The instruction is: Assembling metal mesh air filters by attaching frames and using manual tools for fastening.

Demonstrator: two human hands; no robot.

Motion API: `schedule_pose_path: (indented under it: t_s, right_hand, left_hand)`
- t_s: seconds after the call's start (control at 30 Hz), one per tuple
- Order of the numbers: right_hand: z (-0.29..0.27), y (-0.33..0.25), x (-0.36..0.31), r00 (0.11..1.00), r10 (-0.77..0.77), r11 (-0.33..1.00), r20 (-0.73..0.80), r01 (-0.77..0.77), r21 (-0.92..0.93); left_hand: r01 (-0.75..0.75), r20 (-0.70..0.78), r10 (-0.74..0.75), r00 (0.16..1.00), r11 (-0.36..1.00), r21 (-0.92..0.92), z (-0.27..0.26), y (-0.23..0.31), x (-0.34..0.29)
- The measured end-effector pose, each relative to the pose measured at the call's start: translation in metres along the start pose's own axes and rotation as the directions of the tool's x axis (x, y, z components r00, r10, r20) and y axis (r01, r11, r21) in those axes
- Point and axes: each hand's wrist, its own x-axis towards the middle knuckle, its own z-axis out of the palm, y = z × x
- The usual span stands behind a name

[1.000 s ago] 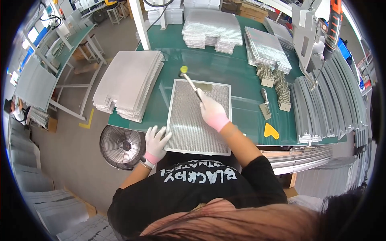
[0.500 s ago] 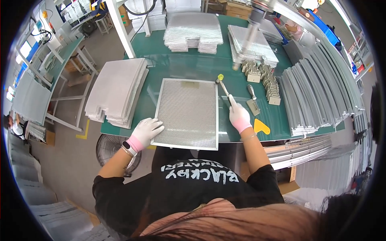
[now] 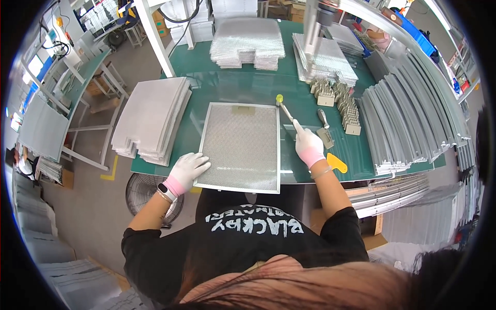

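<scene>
A flat mesh filter panel (image 3: 240,150) with a thin metal frame lies on the green table in front of me. My gloved left hand (image 3: 190,169) rests on its lower left edge, fingers stretched over the frame. On the other side, my gloved right hand (image 3: 309,144) is closed around the handle of a small hammer (image 3: 285,110), index finger laid along it. The hammer's yellow-green head is just beyond the panel's upper right corner; whether it touches anything I cannot tell. To the right lie a scraper (image 3: 325,134) and a yellow plastic spreader (image 3: 336,163).
Stacked mesh sheets stand at the left (image 3: 150,113), with another pile (image 3: 247,41) at the back. Beige clips (image 3: 347,111) line up near a long row of grey panels (image 3: 408,119) on the right. A blurred tool (image 3: 313,31) hangs above. A floor fan (image 3: 150,199) stands below.
The hammer's head has swung slightly left, while my right hand has shifted a little right. The hanging tool has swung to a more upright position. My left hand stays on the panel.
</scene>
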Motion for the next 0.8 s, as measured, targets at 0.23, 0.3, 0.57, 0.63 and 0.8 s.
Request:
schedule_pose_path:
  t_s: [0.23, 0.3, 0.57, 0.63, 0.8]
  right_hand:
    - [-0.011, 0.006, -0.033, 0.932, 0.108, 0.914, -0.345, 0.044, 0.404]
    - [-0.015, 0.006, -0.044, 0.905, 0.085, 0.905, -0.417, 0.105, 0.411]
    - [-0.033, -0.034, -0.096, 0.890, 0.377, 0.214, -0.257, 0.187, 0.959]
    - [-0.023, -0.035, -0.110, 0.901, 0.370, 0.064, -0.227, 0.219, 0.974]
    - [-0.027, -0.053, -0.124, 0.803, 0.555, -0.086, -0.219, 0.317, 0.944]
  left_hand:
    - [-0.037, 0.050, 0.030, 0.998, 0.988, 0.151, -0.132, 0.009, 0.059]
    - [-0.143, -0.142, 0.153, 0.978, 0.987, 0.077, -0.164, 0.010, 0.076]
    - [-0.350, -0.251, 0.374, 0.893, 0.927, 0.135, -0.147, 0.043, 0.208]
    - [-0.303, -0.157, 0.326, 0.932, 0.941, 0.153, -0.113, 0.050, 0.233]
    - [-0.289, -0.258, 0.342, 0.903, 0.931, 0.222, -0.084, 0.053, 0.263]
